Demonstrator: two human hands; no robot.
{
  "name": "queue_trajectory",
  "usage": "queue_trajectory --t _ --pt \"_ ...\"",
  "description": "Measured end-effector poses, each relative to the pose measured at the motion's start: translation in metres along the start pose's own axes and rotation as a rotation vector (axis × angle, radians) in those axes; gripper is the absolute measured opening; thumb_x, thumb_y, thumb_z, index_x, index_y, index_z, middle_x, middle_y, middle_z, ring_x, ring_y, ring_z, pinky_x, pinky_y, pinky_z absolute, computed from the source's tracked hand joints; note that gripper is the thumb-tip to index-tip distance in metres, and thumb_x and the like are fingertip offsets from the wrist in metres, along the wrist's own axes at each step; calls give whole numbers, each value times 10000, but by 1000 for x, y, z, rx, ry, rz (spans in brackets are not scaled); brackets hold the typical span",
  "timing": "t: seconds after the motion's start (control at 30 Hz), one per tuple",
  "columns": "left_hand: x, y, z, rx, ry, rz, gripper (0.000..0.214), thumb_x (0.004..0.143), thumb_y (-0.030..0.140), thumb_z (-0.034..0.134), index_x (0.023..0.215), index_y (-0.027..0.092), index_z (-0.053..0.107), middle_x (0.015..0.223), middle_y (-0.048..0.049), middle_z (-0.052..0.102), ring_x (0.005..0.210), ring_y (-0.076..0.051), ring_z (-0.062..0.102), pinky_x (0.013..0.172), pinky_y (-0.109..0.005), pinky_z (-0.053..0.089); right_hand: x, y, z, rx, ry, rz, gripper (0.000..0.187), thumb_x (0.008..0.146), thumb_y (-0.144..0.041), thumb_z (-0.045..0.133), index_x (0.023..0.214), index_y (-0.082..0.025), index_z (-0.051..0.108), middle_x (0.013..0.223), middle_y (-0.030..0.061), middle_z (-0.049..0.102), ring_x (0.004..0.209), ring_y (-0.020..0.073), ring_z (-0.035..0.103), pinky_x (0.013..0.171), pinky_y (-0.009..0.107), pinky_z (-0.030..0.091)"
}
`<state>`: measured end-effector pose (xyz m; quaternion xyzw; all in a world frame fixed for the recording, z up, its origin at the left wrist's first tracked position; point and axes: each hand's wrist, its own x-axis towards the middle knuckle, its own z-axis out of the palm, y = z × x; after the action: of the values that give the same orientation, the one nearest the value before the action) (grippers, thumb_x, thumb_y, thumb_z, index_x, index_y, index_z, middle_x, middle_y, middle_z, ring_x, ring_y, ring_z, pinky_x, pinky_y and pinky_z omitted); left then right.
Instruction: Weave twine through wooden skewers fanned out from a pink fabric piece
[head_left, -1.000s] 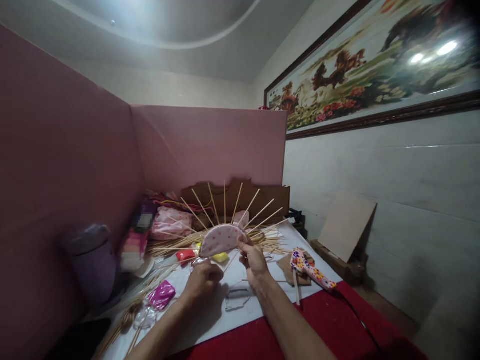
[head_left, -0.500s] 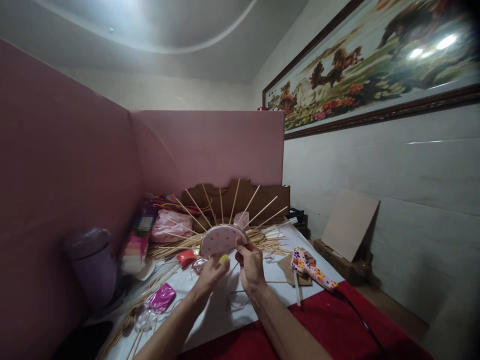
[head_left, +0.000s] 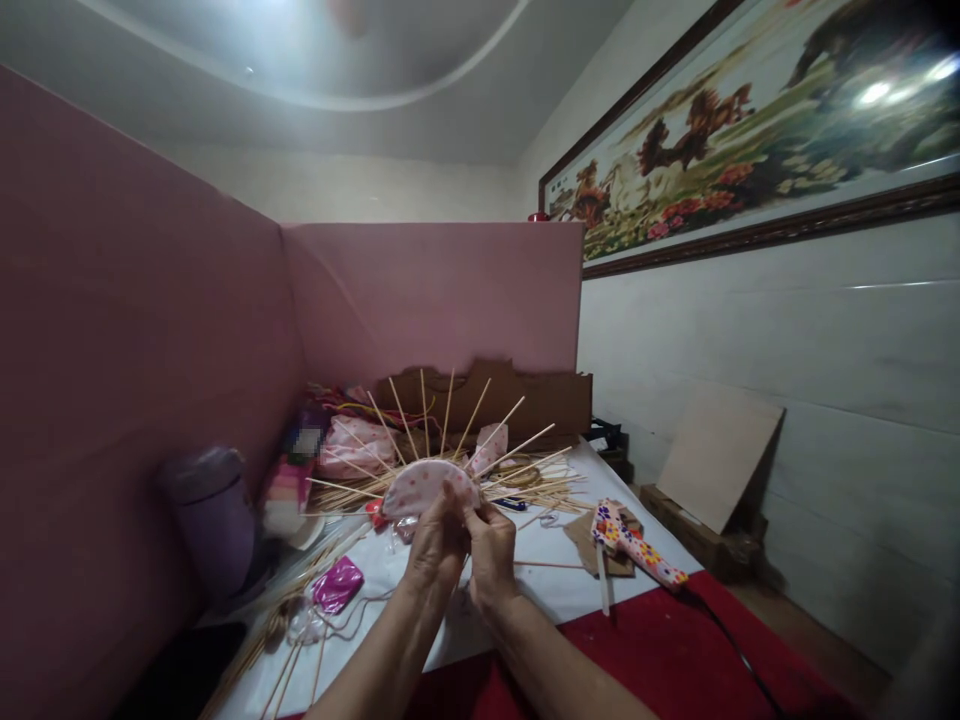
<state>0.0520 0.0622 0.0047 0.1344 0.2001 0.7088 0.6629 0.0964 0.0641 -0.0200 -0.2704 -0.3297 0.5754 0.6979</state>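
Between my two hands is a half-round piece covered in pale pink dotted cloth (head_left: 424,486), with thin wooden sticks (head_left: 448,412) fanning out from its curved edge. My left hand (head_left: 439,540) is closed on its lower edge, thumb pressed against the cloth. Beside it, touching, my right hand (head_left: 491,545) pinches the right end of the same piece. The fingertips of both hands meet near the lower right corner, and what lies between them there is hidden.
A flower-patterned glue gun (head_left: 637,545) rests on cardboard at the right, its cord trailing over red cloth (head_left: 645,640). Loose sticks (head_left: 540,490), a magenta packet (head_left: 339,584) and pink dotted cloth (head_left: 356,447) lie around. A purple bin (head_left: 210,520) stands left.
My left hand has moved up and right onto the cloth-covered piece, beside my right hand. The yellow bit seen at my left fingers no longer shows. The fan has tilted slightly.
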Motion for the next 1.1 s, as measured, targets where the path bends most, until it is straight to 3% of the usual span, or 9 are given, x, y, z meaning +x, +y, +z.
queue_trajectory --t 0.13,0.33,0.5,0.63,0.77,0.93,1.1 --pt "0 15 8 15 1 54 133 723 4 563 700 117 629 572 -10 633 536 -97 597 583 -176 495 -1 4 0 -208 -75 -83 228 644 -330 663 702 -110 663 649 28 644 635 160 550 640 267 448" --pt "-2 44 14 56 18 97 112 723 12 547 696 109 597 590 -23 625 526 -109 591 514 -190 495 -10 -8 -2 -394 -291 -299 288 755 -357 576 568 -139 600 620 14 562 618 127 475 601 240 388" --pt "-6 48 2 31 75 135 140 706 -14 555 722 125 568 652 -28 641 588 -123 615 522 -199 505 -12 -14 -6 -244 -361 -148 413 782 -390 533 457 -175 398 436 -55 321 428 68 269 429 216 243" --pt "-7 46 -7 25 114 95 117 722 14 566 787 110 578 693 -50 656 597 -133 620 513 -217 513 -12 -18 -5 2 -340 29 286 751 -357 574 610 -195 386 458 -97 277 397 50 149 377 196 127" --pt "-10 47 -12 -4 152 116 145 715 -4 571 791 120 572 680 -32 650 587 -123 617 522 -212 516 -15 -16 -3 -98 -296 -37 246 700 -298 659 787 -203 449 483 -111 355 386 43 212 374 172 179" --pt "-13 52 -13 -34 145 95 146 716 3 577 782 132 562 692 -32 651 615 -144 632 507 -226 518 -19 -5 -5 -380 -227 -162 238 702 -343 664 684 -165 507 512 -50 477 471 78 418 477 201 349" --pt "-11 53 -16 -37 188 100 156 704 9 596 789 135 560 686 -30 649 593 -142 628 495 -235 521 -23 0 -9 -493 -266 -212 222 764 -372 593 692 -163 566 512 -50 432 472 87 366 466 216 314"
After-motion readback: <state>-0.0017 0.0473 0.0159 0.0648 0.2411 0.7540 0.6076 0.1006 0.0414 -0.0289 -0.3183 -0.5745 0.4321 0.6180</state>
